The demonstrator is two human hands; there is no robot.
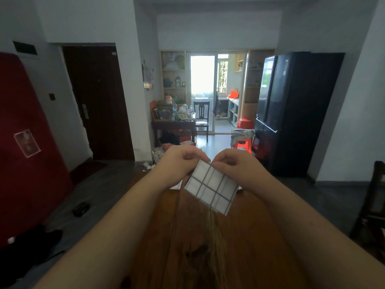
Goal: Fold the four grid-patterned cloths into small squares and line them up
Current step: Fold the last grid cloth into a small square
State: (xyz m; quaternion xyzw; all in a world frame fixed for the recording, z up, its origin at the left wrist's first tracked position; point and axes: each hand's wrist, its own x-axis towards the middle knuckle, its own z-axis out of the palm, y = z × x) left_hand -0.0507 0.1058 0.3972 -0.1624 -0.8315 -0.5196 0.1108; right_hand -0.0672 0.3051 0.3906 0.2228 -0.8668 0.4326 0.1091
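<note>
A white cloth with a dark grid pattern (212, 186) hangs folded in the air above the far end of the wooden table (200, 243). My left hand (179, 161) and my right hand (235, 163) pinch its top corner together, fingertips almost touching. The cloth is tilted like a diamond and shows several layers at its lower edge. A sliver of another grid cloth (176, 186) lies on the table under my left wrist, mostly hidden.
A red cabinet (25, 155) stands at the left and a black fridge (291, 113) at the right. A dark chair (373, 203) sits by the table's right side. A small dark object (80, 209) lies on the floor at the left.
</note>
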